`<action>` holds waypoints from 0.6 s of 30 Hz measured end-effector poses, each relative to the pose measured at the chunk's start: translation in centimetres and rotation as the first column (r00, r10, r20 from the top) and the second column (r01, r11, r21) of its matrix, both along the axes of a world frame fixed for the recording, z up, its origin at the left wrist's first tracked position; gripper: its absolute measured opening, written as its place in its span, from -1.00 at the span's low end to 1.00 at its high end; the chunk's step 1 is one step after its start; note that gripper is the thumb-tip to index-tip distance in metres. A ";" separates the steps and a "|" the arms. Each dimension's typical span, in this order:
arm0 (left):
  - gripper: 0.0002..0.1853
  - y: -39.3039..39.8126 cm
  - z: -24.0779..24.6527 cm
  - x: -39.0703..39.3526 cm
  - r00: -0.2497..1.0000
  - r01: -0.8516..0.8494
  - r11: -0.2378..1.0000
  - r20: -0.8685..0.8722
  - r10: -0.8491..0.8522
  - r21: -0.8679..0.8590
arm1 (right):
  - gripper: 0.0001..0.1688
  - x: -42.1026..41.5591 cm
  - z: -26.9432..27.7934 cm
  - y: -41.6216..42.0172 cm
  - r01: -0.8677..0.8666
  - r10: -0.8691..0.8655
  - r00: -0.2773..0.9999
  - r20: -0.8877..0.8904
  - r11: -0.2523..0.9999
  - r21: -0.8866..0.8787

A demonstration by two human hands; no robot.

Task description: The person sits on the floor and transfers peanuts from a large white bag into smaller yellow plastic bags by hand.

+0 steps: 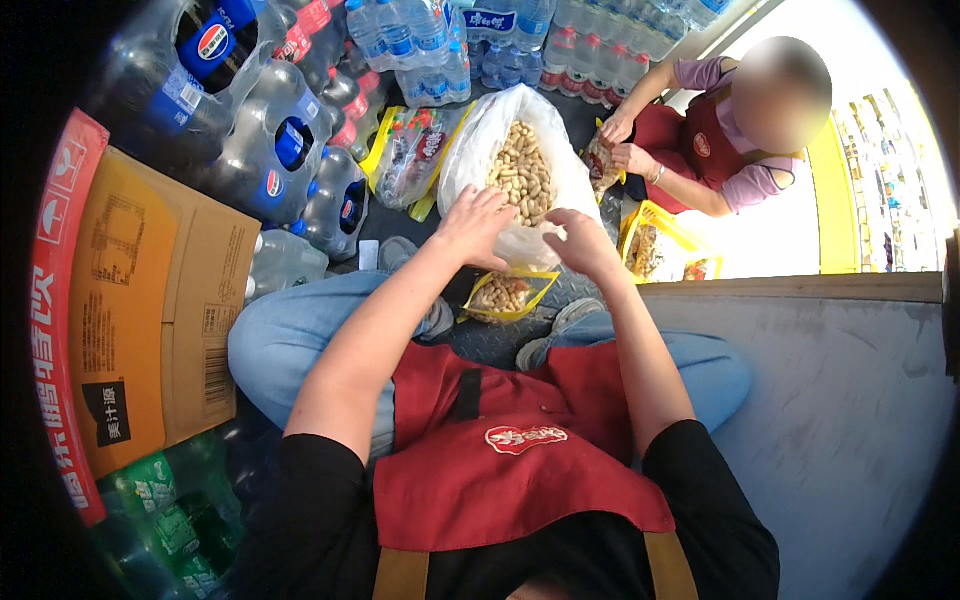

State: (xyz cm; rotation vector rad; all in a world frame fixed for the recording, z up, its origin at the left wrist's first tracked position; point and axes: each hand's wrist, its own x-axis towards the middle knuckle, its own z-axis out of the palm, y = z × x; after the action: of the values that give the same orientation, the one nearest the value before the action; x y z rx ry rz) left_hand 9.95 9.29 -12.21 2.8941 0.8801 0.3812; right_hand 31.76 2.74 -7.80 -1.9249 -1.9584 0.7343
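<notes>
A large white plastic sack of unshelled peanuts stands wide-mouthed on the floor before me. At the left of its near rim is my left hand, fingers spread over the edge of the peanuts and nothing in its grasp. My right hand is at the right of that rim, fingers bent, thumb apart, holding nothing visible. Whether either hand presses on the plastic is hard to tell. Just below the sack, between my feet, sits a smaller clear bag with yellow edges, partly filled with peanuts.
A flat printed bag lies left of the sack. At right a seated co-worker holds a peanut bag, near a yellow basket with filled bags. Shrink-wrapped cola bottles, water packs and a cardboard carton crowd around.
</notes>
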 end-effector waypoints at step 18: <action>-0.40 -2.2 -9.6 3.6 -0.324 0.896 0.155 -0.373 0.870 -0.417 | -0.24 3.2 -15.1 1.2 0.362 -0.055 -0.830 -0.555 0.704 -0.611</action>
State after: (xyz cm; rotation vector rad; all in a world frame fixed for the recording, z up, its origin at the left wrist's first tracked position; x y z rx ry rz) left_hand 13.55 7.13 -21.78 -0.4992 0.6765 1.2394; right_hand 34.97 3.95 -22.89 -0.4380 0.3663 1.1710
